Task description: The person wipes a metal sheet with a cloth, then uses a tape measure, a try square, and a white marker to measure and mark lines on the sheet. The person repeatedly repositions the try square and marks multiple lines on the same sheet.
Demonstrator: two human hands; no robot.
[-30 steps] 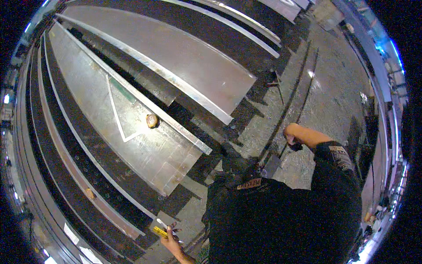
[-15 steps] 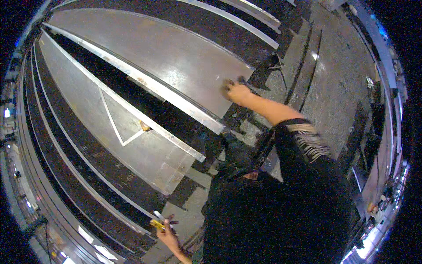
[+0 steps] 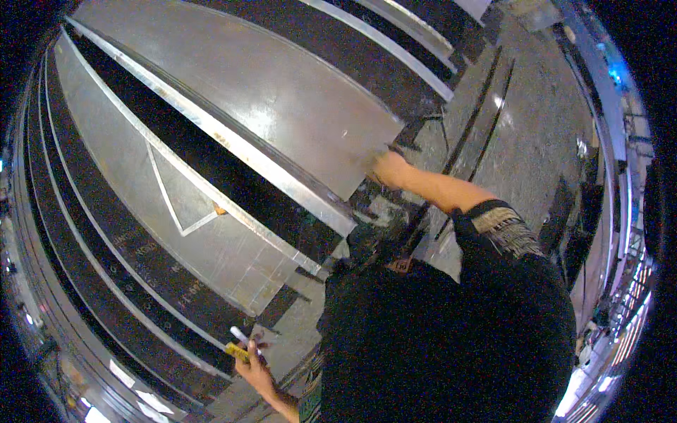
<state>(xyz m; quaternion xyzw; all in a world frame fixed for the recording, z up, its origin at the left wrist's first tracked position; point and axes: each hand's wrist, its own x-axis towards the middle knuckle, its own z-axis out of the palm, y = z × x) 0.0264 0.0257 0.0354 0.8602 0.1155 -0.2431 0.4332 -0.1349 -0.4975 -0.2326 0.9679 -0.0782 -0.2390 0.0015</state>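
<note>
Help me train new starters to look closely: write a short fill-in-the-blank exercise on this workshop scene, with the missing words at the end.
1. In the left hand, the short flat item beside the slim white pen-like item is ____ in colour.
2. In the picture, the right hand sits ____ than the left hand.
3. The angled metal strip lies to the ____ of the right hand in the picture.
4. The person's top is ____ in colour.

Missing words: yellow; higher; left; black.
</note>
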